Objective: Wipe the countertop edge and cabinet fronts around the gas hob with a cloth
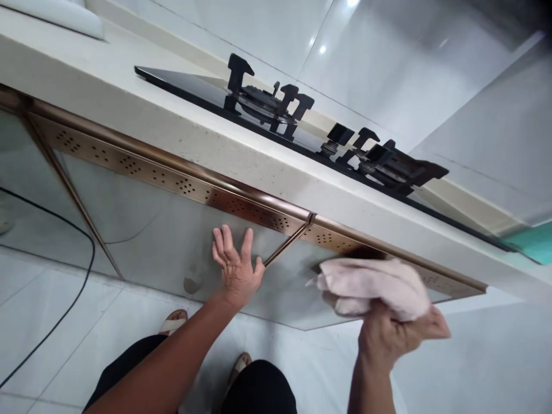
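- A pale pink cloth (379, 284) is held in the right hand (390, 336), bunched and partly blurred; it is seen in front of the right cabinet door (288, 299), just below the copper-toned perforated strip (164, 179).
- The right hand is closed on the cloth, though some fingers are hidden by its folds, and how tightly it is gripped cannot be told; whether the door is touched by the cloth cannot be told either.
- The left hand (236, 270) is spread wide with nothing grasped, and is laid against the middle cabinet door (159, 230), its thumb placed beside the metal-edged seam between the two doors.
- Above the strip, a pale countertop (194, 144) is seen, on which a black gas hob (185, 83) with dark pan supports (239, 72) is set.
- At the left, the doors are crossed by a black cable (92, 253), which is trailed down over the white floor tiles (64, 287).
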Available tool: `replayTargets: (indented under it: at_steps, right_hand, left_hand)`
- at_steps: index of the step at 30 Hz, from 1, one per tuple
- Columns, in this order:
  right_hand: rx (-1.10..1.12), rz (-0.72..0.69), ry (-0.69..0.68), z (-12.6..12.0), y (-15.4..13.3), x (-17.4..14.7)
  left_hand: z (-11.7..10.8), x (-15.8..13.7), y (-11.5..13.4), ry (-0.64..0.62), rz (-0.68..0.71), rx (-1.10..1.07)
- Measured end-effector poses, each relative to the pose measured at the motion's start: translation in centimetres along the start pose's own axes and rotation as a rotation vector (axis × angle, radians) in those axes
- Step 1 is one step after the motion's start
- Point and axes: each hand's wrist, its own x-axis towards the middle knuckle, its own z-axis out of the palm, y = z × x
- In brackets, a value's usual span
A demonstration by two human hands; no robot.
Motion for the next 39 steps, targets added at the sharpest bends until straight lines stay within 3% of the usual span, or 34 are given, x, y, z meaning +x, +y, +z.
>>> replayTargets:
  at_steps: [2, 3, 8, 11, 14, 17, 19, 21, 24, 26, 28, 31, 34, 36, 39]
  right_hand:
    - [0.066, 0.028, 0.142, 2.5, -1.7, 0.9]
    - [0.078, -0.002, 0.149, 3.9, -2.5, 0.4]
    - [-0.040, -0.398, -0.096, 9.6, -5.8, -7.8]
    - [-0.061, -0.618, -0.209, 10.6, -5.2, -12.1]
    - [-0.032, -0.706, -0.274, 10.3, -2.5, -14.1]
    - [-0.057, -0.691, -0.569, 9.0, 1.0, -15.4]
    - [-0.028, -0.522, -0.805, 7.7, 3.4, -16.2]
    - [0.034, -0.313, -0.880, 6.3, 5.3, -16.5]
    - [0.081, 0.009, -0.670, 4.3, 5.9, -14.5]
    - [0.130, 0.237, -0.454, 3.3, 4.1, -11.5]
    - [0.220, 0.329, -0.253, 2.8, 0.9, -7.9]
    - [0.311, 0.096, 0.003, 3.4, -5.1, -3.5]
    - [0.252, -0.207, 0.188, 5.8, -10.5, -2.4]
    - [0.190, -0.423, 0.125, 8.0, -12.8, -3.1]
    - [0.129, -0.721, -0.050, 10.4, -13.9, -3.8]
  left_hand:
    - [0.0, 0.0, 0.0, 0.003, -0.004, -0.001]
    - [0.0, 0.0, 0.0, 0.008, -0.005, -0.001]
    - [0.3, -0.3, -0.1, -0.015, -0.009, 0.014]
    - [0.3, -0.6, -0.7, -0.051, 0.023, 0.058]
    - [0.1, -0.7, -1.2, -0.061, 0.063, 0.079]
    - [-0.3, -0.6, -1.4, -0.075, 0.052, 0.056]
    - [-0.5, -0.4, -1.3, -0.076, 0.039, 0.037]
    - [-0.5, -0.3, -1.1, -0.070, 0.039, 0.022]
    - [-0.5, -0.1, -0.9, -0.058, 0.042, 0.013]
    - [-0.4, -0.1, -0.9, -0.057, 0.033, 0.013]
    - [-0.3, -0.1, -0.9, -0.064, 0.022, 0.013]
    - [-0.2, 0.0, -1.1, -0.074, 0.018, 0.021]
    - [-0.1, 0.0, -1.4, -0.072, 0.033, 0.021]
    - [0.0, 0.1, -1.7, -0.075, 0.045, 0.010]
    - [0.1, 0.1, -2.1, -0.072, 0.053, -0.009]
